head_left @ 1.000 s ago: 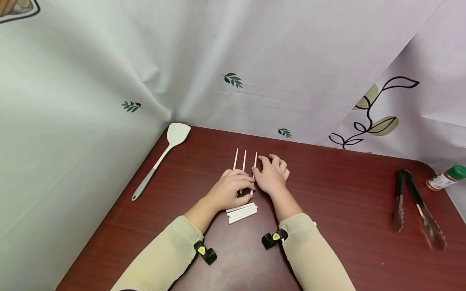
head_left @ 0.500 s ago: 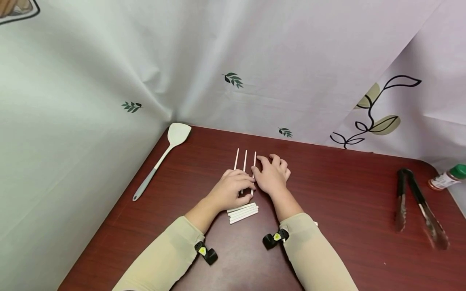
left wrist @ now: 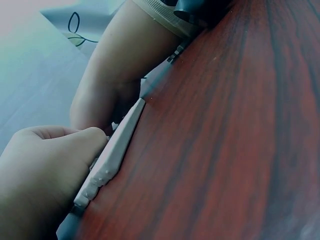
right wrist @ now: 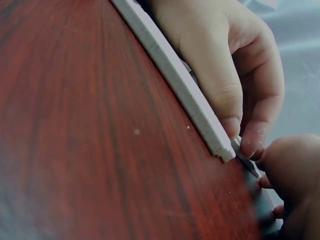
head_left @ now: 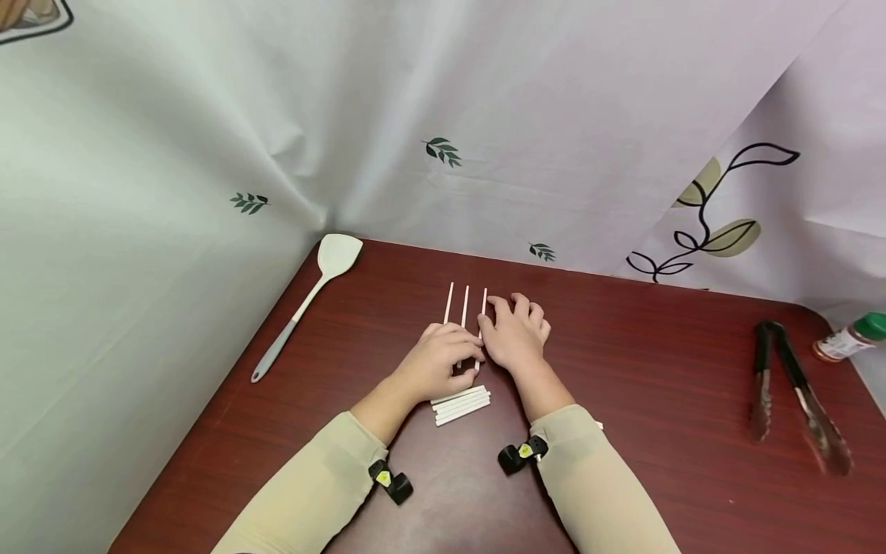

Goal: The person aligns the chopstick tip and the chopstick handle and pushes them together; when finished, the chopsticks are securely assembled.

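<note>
Three thin white sticks lie side by side in the head view: a left stick (head_left: 448, 302), a middle stick (head_left: 465, 304) and a right stick (head_left: 484, 298). My left hand (head_left: 436, 363) covers the near parts of the first two and pinches the right stick's near end between thumb and finger. From the other side, my right hand (head_left: 517, 335) touches that same stick with thumb and index fingertip, its other fingers loosely bent. Just below my left hand lies a stack of white sticks (head_left: 460, 406). The right wrist view shows white specks on a left fingertip (right wrist: 256, 137).
A white spatula (head_left: 338, 258) with a grey handle lies at the table's left edge. Black-handled metal tongs (head_left: 761, 377) lie on the right, beside a green-capped bottle (head_left: 841, 344). A small white piece (head_left: 599, 425) shows by the right sleeve. Fabric walls (head_left: 443, 208) border the table.
The right stick's far end has shifted slightly left, nearer the middle stick. Both hands stay nearly in place; the other sticks and the stack look unchanged.
</note>
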Demonstrator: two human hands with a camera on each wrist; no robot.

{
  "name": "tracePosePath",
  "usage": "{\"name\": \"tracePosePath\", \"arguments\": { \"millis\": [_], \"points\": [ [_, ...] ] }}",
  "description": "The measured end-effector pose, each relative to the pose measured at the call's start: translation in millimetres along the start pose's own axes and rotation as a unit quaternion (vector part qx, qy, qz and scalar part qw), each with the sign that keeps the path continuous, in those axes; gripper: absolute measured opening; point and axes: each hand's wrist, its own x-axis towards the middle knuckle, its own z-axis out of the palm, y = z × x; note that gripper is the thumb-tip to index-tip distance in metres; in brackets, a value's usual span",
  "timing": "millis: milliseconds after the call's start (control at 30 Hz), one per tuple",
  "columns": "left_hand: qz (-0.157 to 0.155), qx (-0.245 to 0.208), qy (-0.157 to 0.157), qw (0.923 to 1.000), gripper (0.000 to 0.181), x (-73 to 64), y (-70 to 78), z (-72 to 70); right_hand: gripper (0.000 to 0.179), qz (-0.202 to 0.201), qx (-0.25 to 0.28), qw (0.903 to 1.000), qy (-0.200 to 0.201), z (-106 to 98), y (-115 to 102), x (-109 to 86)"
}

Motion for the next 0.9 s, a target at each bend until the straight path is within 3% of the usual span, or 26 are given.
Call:
{"name": "tracePosePath", "arguments": {
  "millis": [133, 300, 500, 767, 900],
  "points": [
    [-0.008, -0.004, -0.003, 1.0, 0.024, -0.3, 0.7, -1.2, 0.052, -0.005, -0.018, 0.9998, 0.004, 1, -2, -1.6],
    [-0.011, -0.011, -0.004, 0.9999, 0.024, -0.7, 1.9, -1.6, 0.052, -0.013, -0.076, 0.9969, 0.018, 0, -3, -5.7],
    [-0.008, -0.013, 0.017, 0.9997, 0.021, -6.1, 5.7, -1.3, 0.051, -0.036, -0.13, 0.9894, 0.053, 2, -2, -16.8],
    [-0.007, -0.018, 0.054, 0.9984, 0.019, -9.4, 10.3, 0.1, 0.036, -0.1, -0.117, 0.9801, 0.126, -3, 2, -36.1],
    [-0.005, -0.024, 0.079, 0.9966, 0.015, -10.8, 14.1, 2.5, 0.03, -0.116, -0.101, 0.9783, 0.139, -6, 6, -49.2]
  ]
}}
